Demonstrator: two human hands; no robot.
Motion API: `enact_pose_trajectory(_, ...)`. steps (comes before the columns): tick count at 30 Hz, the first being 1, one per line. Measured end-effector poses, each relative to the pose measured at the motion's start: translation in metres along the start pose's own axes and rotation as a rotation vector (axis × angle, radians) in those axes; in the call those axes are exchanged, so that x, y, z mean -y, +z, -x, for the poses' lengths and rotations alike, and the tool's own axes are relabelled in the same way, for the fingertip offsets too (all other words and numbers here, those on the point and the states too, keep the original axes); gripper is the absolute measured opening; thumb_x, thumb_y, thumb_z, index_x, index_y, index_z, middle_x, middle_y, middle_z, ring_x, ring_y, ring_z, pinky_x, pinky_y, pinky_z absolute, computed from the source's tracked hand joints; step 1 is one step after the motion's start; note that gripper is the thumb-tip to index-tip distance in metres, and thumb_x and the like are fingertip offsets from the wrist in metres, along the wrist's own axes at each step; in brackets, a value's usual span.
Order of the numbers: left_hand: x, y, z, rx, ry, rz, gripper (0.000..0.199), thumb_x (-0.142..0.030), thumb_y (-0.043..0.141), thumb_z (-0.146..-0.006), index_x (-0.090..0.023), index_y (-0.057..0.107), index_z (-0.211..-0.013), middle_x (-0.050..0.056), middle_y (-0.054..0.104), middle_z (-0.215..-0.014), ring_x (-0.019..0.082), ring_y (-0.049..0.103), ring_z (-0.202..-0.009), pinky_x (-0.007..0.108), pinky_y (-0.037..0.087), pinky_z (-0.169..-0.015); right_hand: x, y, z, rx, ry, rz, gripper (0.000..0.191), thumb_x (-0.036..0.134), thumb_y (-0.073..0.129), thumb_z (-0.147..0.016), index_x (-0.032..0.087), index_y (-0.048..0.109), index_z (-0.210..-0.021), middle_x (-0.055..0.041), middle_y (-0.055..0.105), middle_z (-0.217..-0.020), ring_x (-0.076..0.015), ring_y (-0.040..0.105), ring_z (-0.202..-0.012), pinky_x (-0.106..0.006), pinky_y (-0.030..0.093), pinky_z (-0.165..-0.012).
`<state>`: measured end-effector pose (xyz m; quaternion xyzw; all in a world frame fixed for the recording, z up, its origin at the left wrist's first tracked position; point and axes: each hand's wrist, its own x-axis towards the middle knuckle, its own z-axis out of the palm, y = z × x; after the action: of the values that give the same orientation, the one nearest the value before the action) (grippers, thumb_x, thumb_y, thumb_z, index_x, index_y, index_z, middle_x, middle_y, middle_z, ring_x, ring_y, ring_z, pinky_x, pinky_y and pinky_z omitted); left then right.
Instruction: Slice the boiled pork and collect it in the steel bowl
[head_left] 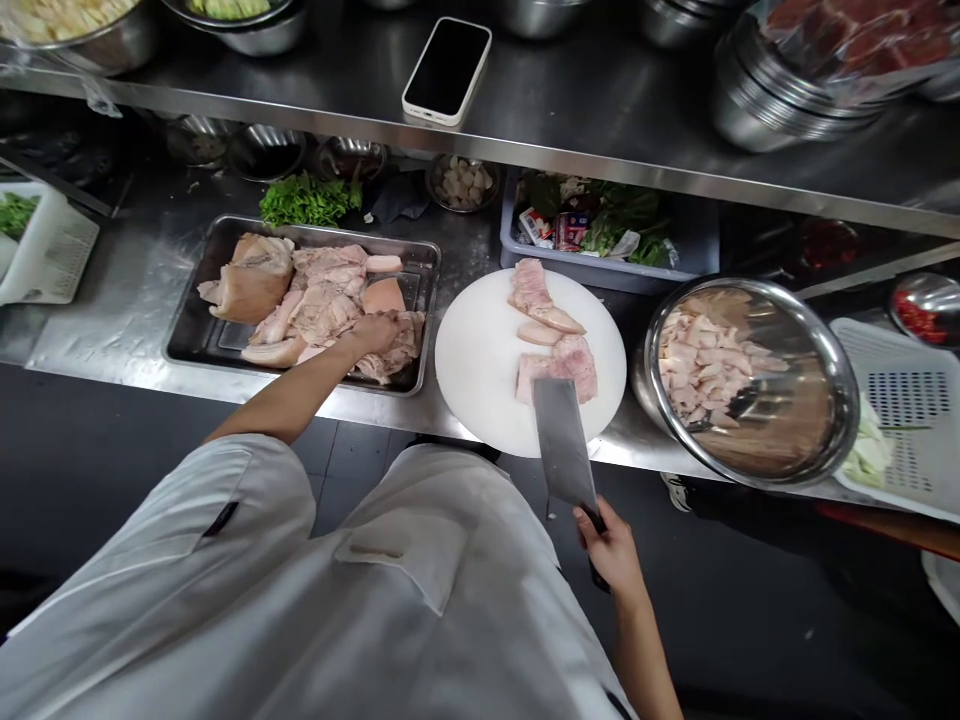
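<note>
My left hand (379, 332) reaches into a dark metal tray (184, 325) and touches the large pieces of pale meat (326, 290) at its right side; its fingertips are partly hidden against the meat. My right hand (611, 545) is closed on the black handle of a cleaver (564, 440). The broad blade lies over the lower part of the round white cutting board (472, 350), its tip against a pink piece of meat (576, 368). More cut meat (534, 295) lies higher on the board.
Right of the board stands a steel bowl (832, 400) with sliced meat. A bluish bin (607, 270) holds greens and packets. Leafy greens (307, 200) lie behind the tray. Above runs a steel shelf (315, 100) with a phone (448, 70). A white basket (922, 440) is far right.
</note>
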<state>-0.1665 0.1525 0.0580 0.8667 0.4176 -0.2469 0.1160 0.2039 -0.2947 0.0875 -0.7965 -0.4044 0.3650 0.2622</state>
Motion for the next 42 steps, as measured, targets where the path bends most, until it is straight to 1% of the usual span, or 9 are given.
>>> enact_pose_trajectory(9,-0.072,-0.006,0.005,-0.465,-0.479,0.196,0.046,-0.022,0.038,-0.100,-0.007,0.055,-0.141,0.027,0.055,-0.141,0.043,0.046,-0.135,0.060,0.040,-0.108,-0.020,0.010,0.027,-0.119,0.230,-0.480,0.050,0.069,0.072,-0.083,0.023,0.055,-0.080,0.0050,0.054,-0.056,-0.0117,0.051,-0.044,-0.024,0.044,-0.043)
enact_pose_trajectory(11,-0.120,-0.012,0.006,-0.532,-0.298,0.285,0.046,-0.029,0.043,-0.099,-0.011,0.057,-0.139,0.024,0.056,-0.141,0.040,0.048,-0.134,0.056,0.041,-0.110,-0.027,0.009,0.028,-0.160,0.254,-0.534,0.048,0.067,0.073,-0.084,0.022,0.055,-0.081,0.0058,0.054,-0.056,-0.0107,0.049,-0.042,-0.023,0.042,-0.042)
enact_pose_trajectory(15,-0.258,-0.015,0.006,-0.373,0.403,0.260,0.053,-0.031,0.057,-0.093,-0.025,0.056,-0.145,0.016,0.052,-0.151,0.037,0.047,-0.139,0.053,0.040,-0.114,-0.035,0.001,0.021,-0.196,0.262,-0.569,0.046,0.064,0.072,-0.084,0.022,0.053,-0.083,0.0070,0.053,-0.055,-0.0099,0.048,-0.041,-0.023,0.039,-0.042)
enact_pose_trajectory(20,-0.372,-0.030,-0.030,-0.385,0.309,0.272,0.057,-0.017,0.049,-0.095,-0.034,0.052,-0.149,0.020,0.049,-0.154,0.043,0.047,-0.140,0.064,0.041,-0.107,-0.037,-0.004,0.005,-0.193,0.256,-0.553,0.045,0.064,0.070,-0.083,0.023,0.051,-0.084,0.0077,0.052,-0.054,-0.0104,0.047,-0.041,-0.023,0.040,-0.041)
enact_pose_trajectory(23,-0.366,-0.053,-0.056,-0.344,0.201,0.438,0.045,-0.014,0.053,-0.091,-0.026,0.065,-0.134,0.020,0.063,-0.134,0.039,0.062,-0.120,0.054,0.050,-0.094,-0.040,-0.006,0.001,-0.158,0.243,-0.515,0.044,0.065,0.067,-0.084,0.023,0.052,-0.085,0.0072,0.052,-0.056,-0.0109,0.049,-0.041,-0.023,0.041,-0.041)
enact_pose_trajectory(31,-0.247,-0.077,-0.056,-0.494,0.024,0.890,0.033,-0.009,0.048,-0.087,-0.020,0.072,-0.107,0.002,0.070,-0.081,0.018,0.066,-0.078,0.029,0.052,-0.082,-0.042,-0.025,-0.014,-0.040,0.134,-0.328,0.045,0.067,0.061,-0.087,0.024,0.052,-0.083,0.0053,0.054,-0.053,-0.0143,0.054,-0.041,-0.025,0.042,-0.043)
enact_pose_trajectory(34,-0.271,-0.059,-0.035,-0.450,0.107,0.759,0.028,-0.022,0.051,-0.094,-0.018,0.070,-0.115,0.009,0.073,-0.104,0.023,0.067,-0.097,0.035,0.052,-0.091,-0.031,-0.029,-0.032,0.006,0.117,-0.270,0.041,0.065,0.059,-0.087,0.024,0.053,-0.086,0.0055,0.053,-0.050,-0.0163,0.054,-0.039,-0.027,0.042,-0.043)
enact_pose_trajectory(37,-0.324,-0.045,-0.022,-0.331,0.106,0.573,0.062,-0.043,0.066,-0.091,-0.017,0.052,-0.145,0.019,0.062,-0.136,0.036,0.058,-0.126,0.048,0.048,-0.106,-0.016,-0.031,-0.051,0.028,0.088,-0.196,0.033,0.057,0.055,-0.090,0.024,0.055,-0.093,0.0047,0.055,-0.051,-0.0181,0.055,-0.040,-0.028,0.042,-0.045)
enact_pose_trajectory(42,-0.370,-0.040,-0.019,-0.259,0.027,0.427,0.086,-0.031,0.067,-0.087,-0.013,0.028,-0.161,0.027,0.045,-0.151,0.042,0.045,-0.141,0.056,0.041,-0.112,-0.003,-0.037,-0.073,-0.006,-0.079,0.072,0.030,0.043,0.049,-0.092,0.019,0.063,-0.105,0.0021,0.056,-0.053,-0.0189,0.052,-0.045,-0.029,0.037,-0.052)
